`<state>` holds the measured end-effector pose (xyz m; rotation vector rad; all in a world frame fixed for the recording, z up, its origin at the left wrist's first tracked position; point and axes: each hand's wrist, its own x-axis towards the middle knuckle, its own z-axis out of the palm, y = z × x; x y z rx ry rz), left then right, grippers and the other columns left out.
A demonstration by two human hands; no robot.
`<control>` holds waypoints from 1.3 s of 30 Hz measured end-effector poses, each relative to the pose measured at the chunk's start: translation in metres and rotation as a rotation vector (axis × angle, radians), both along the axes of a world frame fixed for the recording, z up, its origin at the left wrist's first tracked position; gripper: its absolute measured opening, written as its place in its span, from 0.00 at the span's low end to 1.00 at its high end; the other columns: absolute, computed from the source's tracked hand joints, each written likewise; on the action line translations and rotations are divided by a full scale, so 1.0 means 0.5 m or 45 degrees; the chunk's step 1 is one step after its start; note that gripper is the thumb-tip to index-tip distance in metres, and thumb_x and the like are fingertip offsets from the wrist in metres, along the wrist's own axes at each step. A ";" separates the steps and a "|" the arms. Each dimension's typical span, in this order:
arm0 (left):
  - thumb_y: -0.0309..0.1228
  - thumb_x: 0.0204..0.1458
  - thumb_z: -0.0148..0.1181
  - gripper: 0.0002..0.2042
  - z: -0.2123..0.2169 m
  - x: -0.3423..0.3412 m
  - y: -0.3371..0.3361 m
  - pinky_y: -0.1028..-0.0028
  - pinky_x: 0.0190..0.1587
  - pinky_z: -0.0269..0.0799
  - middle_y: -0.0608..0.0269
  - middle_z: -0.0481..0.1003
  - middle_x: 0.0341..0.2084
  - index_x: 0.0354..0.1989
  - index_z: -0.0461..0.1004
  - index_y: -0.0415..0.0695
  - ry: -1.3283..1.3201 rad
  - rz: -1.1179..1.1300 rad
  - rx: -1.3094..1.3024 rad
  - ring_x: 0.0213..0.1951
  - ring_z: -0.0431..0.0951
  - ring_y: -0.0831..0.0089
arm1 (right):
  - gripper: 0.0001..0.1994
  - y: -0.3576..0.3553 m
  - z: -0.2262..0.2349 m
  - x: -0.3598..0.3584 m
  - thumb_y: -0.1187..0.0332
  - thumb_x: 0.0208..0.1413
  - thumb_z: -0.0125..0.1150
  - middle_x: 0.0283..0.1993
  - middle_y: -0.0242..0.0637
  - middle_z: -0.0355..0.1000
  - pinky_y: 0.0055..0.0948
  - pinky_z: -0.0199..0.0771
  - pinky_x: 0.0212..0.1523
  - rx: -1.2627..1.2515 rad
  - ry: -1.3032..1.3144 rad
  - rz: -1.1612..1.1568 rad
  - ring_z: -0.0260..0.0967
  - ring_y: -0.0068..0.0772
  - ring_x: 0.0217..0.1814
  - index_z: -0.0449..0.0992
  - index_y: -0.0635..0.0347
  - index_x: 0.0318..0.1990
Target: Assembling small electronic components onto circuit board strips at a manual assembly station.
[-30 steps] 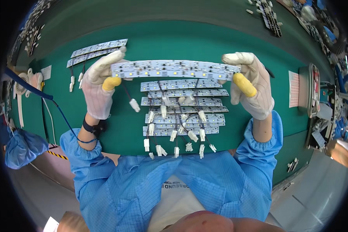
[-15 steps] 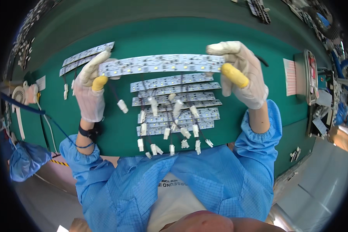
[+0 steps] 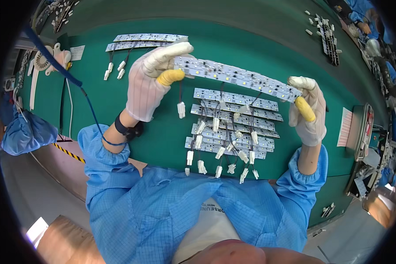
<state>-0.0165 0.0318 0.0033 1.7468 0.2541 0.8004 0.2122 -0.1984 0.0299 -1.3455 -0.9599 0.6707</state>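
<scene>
A white LED strip board (image 3: 237, 75) dotted with small yellow chips is held up between my two gloved hands. My left hand (image 3: 152, 81) pinches its left end, with a yellow cot on the thumb. At the right end, my right hand (image 3: 309, 110) grips the board the same way, also with a yellow thumb cot. A white connector (image 3: 181, 110) dangles on a dark wire below the board's left end. Beneath the raised board lies a stack of similar LED boards (image 3: 235, 115), their wires and white connectors (image 3: 220, 152) trailing toward me.
Two more LED boards (image 3: 149, 37) lie at the far left. A small white fan (image 3: 53, 58) stands at the left, near a blue coiled cord (image 3: 53, 59). A metal tray (image 3: 361, 132) and a printed sheet (image 3: 345, 126) sit on the right, on the green mat (image 3: 105, 94).
The view has shifted, so the bench contents appear further right. The held board now slopes down to the right, with my right hand lower; both hands keep their hold.
</scene>
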 end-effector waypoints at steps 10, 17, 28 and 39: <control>0.41 0.52 0.59 0.26 0.002 -0.005 -0.003 0.73 0.45 0.75 0.51 0.73 0.46 0.53 0.68 0.34 -0.131 -0.190 0.053 0.42 0.78 0.68 | 0.26 -0.009 0.010 0.014 0.54 0.56 0.57 0.31 0.38 0.70 0.09 0.46 0.12 -0.262 -0.011 -0.013 0.53 0.09 0.11 0.65 0.69 0.51; 0.26 0.55 0.56 0.18 0.012 0.014 -0.010 0.82 0.47 0.68 0.61 0.74 0.47 0.54 0.68 0.36 0.243 0.121 -0.057 0.41 0.75 0.79 | 0.24 -0.021 0.025 -0.004 0.65 0.51 0.62 0.44 0.46 0.72 0.15 0.61 0.19 -0.124 0.232 0.178 0.62 0.17 0.17 0.66 0.71 0.52; 0.50 0.49 0.60 0.34 0.001 0.002 -0.021 0.67 0.55 0.66 0.52 0.79 0.34 0.55 0.64 0.33 -0.073 -0.312 -0.313 0.54 0.71 0.59 | 0.22 0.007 0.006 0.015 0.56 0.62 0.48 0.23 0.28 0.67 0.13 0.57 0.20 -0.287 -0.067 0.048 0.57 0.13 0.17 0.67 0.67 0.52; 0.29 0.54 0.51 0.10 -0.003 0.000 -0.005 0.77 0.39 0.71 0.57 0.79 0.33 0.40 0.75 0.39 0.443 0.043 0.107 0.33 0.78 0.71 | 0.18 -0.024 -0.010 0.026 0.55 0.64 0.45 0.23 0.33 0.67 0.19 0.60 0.14 -0.430 -0.132 -0.060 0.60 0.21 0.14 0.67 0.63 0.38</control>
